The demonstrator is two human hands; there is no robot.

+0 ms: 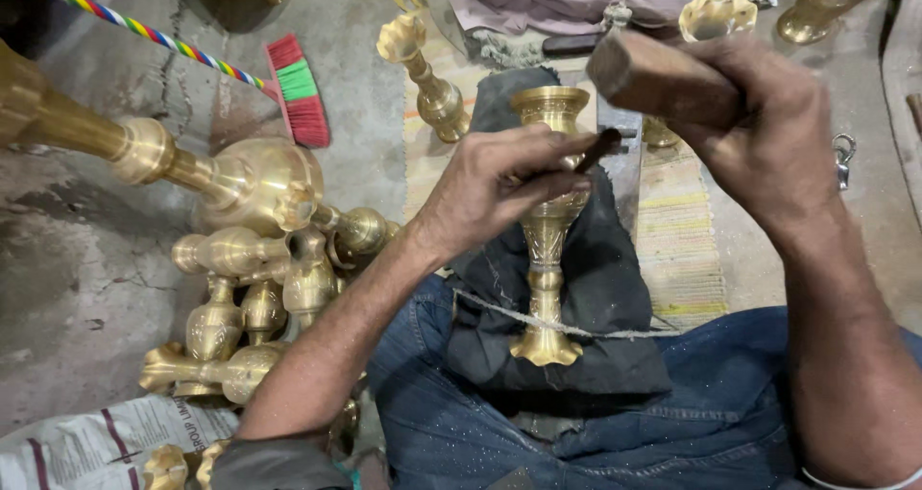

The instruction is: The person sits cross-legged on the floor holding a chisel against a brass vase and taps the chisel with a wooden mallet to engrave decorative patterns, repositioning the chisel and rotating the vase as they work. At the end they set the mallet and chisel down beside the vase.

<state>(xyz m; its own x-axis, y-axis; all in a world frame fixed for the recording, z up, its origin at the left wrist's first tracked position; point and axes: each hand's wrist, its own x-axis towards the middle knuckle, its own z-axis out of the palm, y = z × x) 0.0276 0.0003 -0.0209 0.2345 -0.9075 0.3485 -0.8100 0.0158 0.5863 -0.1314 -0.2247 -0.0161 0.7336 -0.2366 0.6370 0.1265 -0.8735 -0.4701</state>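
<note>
A tall brass vase (546,240) lies on a dark cloth (605,288) over my lap, tied down by a thin cord (499,307). My left hand (499,183) rests over the vase's upper body and pinches a thin dark chisel (600,149) against the metal. My right hand (768,134) is raised above and to the right, gripping a wooden mallet (658,77) whose block head points left, above the chisel's end.
A heap of brass vases and stems (250,269) lies on the concrete floor at left. A red-and-green brush (298,91) with a striped handle lies behind it. More brass pieces (427,77) stand on a striped mat (682,250). Newspaper (86,442) sits at bottom left.
</note>
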